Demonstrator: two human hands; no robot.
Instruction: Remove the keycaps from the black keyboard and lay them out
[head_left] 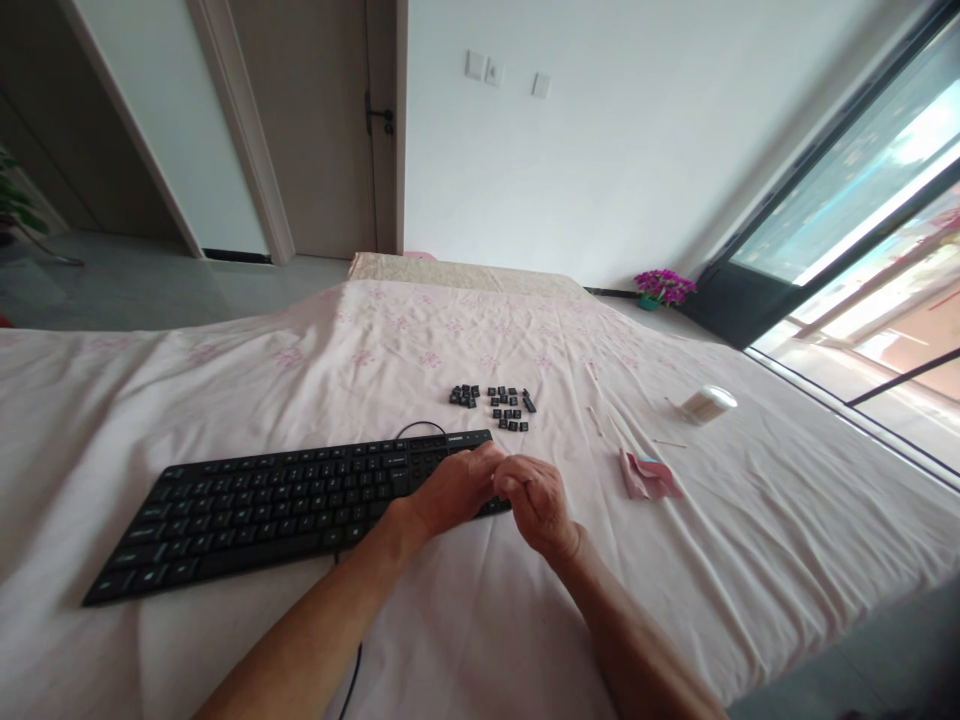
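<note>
A black keyboard (277,500) lies across a bed covered with a pink sheet (375,350). Both hands meet at the keyboard's right end. My left hand (454,490) rests on the keys there with its fingers curled. My right hand (536,500) sits beside it, fingers bent and pressed together against the keyboard's right edge; what they pinch is hidden. Several loose black keycaps (495,403) lie in a cluster on the sheet just beyond the keyboard.
A pink cloth or paper packet (646,476) lies right of my hands, with thin sticks (596,420) near it. A small round white container (707,403) lies on its side further right. The keyboard cable (352,670) runs toward me. A window is at the right.
</note>
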